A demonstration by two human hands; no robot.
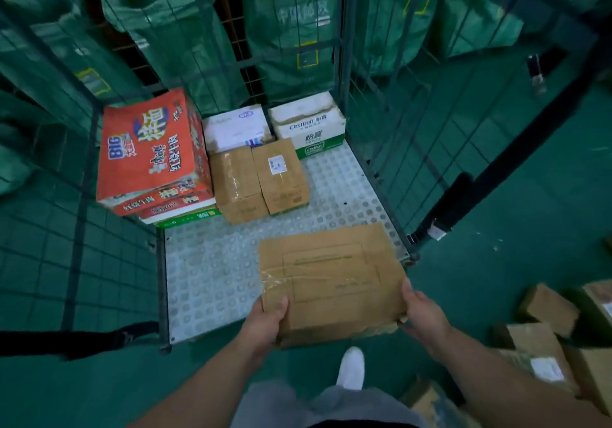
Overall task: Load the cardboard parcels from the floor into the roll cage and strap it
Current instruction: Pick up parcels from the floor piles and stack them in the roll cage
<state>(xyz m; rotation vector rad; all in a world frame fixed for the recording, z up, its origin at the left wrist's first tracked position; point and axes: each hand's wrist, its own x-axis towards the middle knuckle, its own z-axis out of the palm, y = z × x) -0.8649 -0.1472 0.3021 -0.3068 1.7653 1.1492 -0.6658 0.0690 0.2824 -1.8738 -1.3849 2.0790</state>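
Red cartons (150,149) stand back-left in the roll cage (205,272). The left grip (265,321) clasps the near-left corner of a cardboard parcel (331,278) held above the cage's front edge; the right grip (422,315) clasps its near-right corner. Loose parcels (543,354) lie on the floor at right.

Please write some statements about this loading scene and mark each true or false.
1. The left hand and right hand hold a flat cardboard parcel at the roll cage's open front. True.
2. The red carton stands in the cage's right rear corner. False: it tops a stack at the left side.
3. Two brown boxes stand side by side on the cage floor. True.
4. No parcels remain on the ground outside. False: several parcels lie at the right.
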